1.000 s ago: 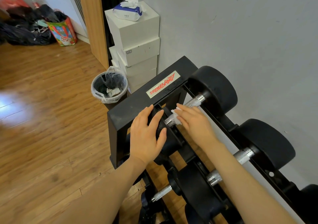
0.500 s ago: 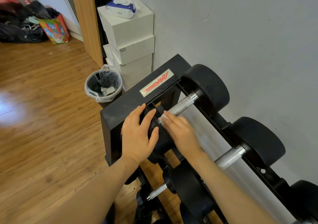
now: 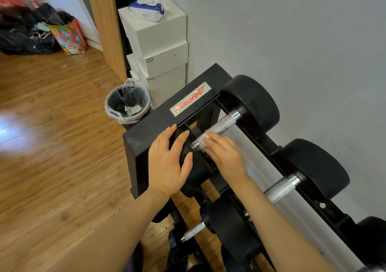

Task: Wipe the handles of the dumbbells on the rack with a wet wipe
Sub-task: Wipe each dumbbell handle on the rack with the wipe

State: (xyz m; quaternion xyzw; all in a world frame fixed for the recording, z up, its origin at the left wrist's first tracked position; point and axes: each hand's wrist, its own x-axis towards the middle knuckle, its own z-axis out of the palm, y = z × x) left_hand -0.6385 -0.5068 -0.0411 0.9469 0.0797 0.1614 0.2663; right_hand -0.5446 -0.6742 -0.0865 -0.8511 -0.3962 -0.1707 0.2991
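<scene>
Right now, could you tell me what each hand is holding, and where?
The right hand presses a wet wipe round the near end of the dumbbell handle. The left hand rests on that dumbbell's near weight.

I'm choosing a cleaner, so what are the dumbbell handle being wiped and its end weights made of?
The handle looks like bare metal, likely chromed steel: silver, shiny, with a fine knurled pattern. The end weights look like matte black rubber or a rubber-like coating, dull with no glare; the core cannot be seen. The right hand presses the wet wipe on the handle.
</scene>
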